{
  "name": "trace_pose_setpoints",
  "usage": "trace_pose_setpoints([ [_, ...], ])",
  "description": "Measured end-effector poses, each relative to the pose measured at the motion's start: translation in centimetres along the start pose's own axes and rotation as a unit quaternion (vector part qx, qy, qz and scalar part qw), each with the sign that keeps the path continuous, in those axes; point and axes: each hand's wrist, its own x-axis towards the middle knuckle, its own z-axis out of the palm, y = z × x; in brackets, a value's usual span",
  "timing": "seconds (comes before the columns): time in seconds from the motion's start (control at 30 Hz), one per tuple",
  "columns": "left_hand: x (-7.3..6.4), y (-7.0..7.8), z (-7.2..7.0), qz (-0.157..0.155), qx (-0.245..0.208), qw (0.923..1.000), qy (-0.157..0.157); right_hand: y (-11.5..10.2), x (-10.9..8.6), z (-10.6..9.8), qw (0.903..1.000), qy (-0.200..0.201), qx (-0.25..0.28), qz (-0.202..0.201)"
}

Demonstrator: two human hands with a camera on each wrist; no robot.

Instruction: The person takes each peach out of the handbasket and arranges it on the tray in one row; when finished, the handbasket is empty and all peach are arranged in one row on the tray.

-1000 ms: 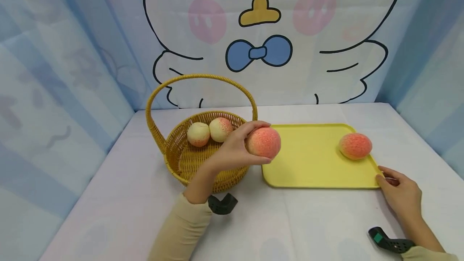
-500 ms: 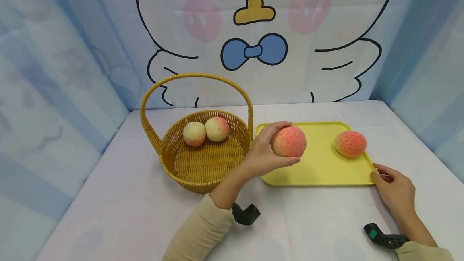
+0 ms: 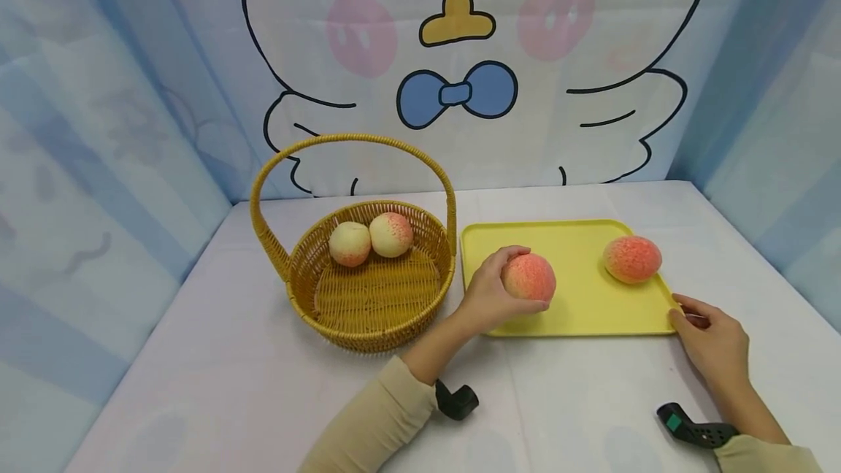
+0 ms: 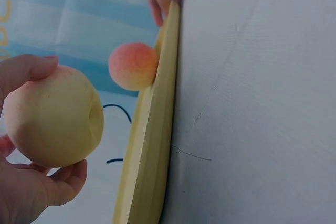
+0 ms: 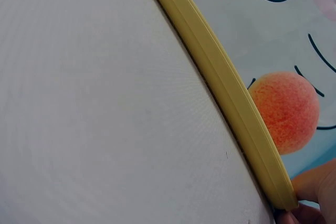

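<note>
My left hand (image 3: 485, 300) grips a pink-red peach (image 3: 531, 277) between thumb and fingers, over the left part of the yellow tray (image 3: 591, 312). In the left wrist view that held peach (image 4: 58, 114) shows its pale side and crease, above the level of the tray's rim. A second peach (image 3: 633, 259) lies on the tray at its right end. My right hand (image 3: 716, 345) pinches the tray's near right corner between thumb and fingers; the right wrist view shows the thumb (image 5: 315, 182) at the tray's end.
Left of the tray stands a woven basket (image 3: 374, 340) with a tall arched handle (image 3: 355, 139). Two paler peaches, one on the left (image 3: 350, 245) and one on the right (image 3: 391, 234), lie at its back. A printed curtain (image 3: 539, 144) hangs behind the white table (image 3: 217, 385).
My left hand has carried the peach right, from beside the basket to over the tray, and then lowered it. My right hand keeps its hold on the tray corner. The head view shifted slightly.
</note>
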Motion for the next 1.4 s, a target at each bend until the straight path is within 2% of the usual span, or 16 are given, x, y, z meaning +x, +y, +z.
trace_pose_setpoints([
  [0.17,0.0,-0.7,-0.1,-0.012,0.000,0.9999,-0.010,0.0,-0.1,0.2,0.9999,0.001,-0.001,-0.011],
  [0.3,0.1,-1.5,-0.1,-0.018,-0.017,0.9997,-0.009,0.0,0.0,0.2,0.9998,0.002,-0.004,-0.019],
  [0.5,0.5,-2.5,0.1,-0.029,-0.039,0.9988,-0.008,-0.1,0.0,0.0,0.9999,-0.003,-0.002,-0.011],
  [0.97,1.1,-3.6,-0.1,0.002,-0.013,0.9994,-0.031,-0.1,0.1,-0.1,1.0000,-0.007,0.001,0.004],
  [1.13,1.0,-3.1,-0.3,0.008,0.039,0.9988,-0.029,-0.1,0.0,-0.1,1.0000,-0.005,0.001,-0.003],
  [1.27,0.5,-1.7,-0.8,-0.009,0.086,0.9958,-0.030,-0.1,-0.1,-0.1,1.0000,-0.005,0.001,-0.004],
  [1.4,0.2,-0.3,-1.6,-0.015,0.106,0.9939,-0.027,-0.1,-0.1,-0.1,1.0000,-0.007,0.001,0.001],
])
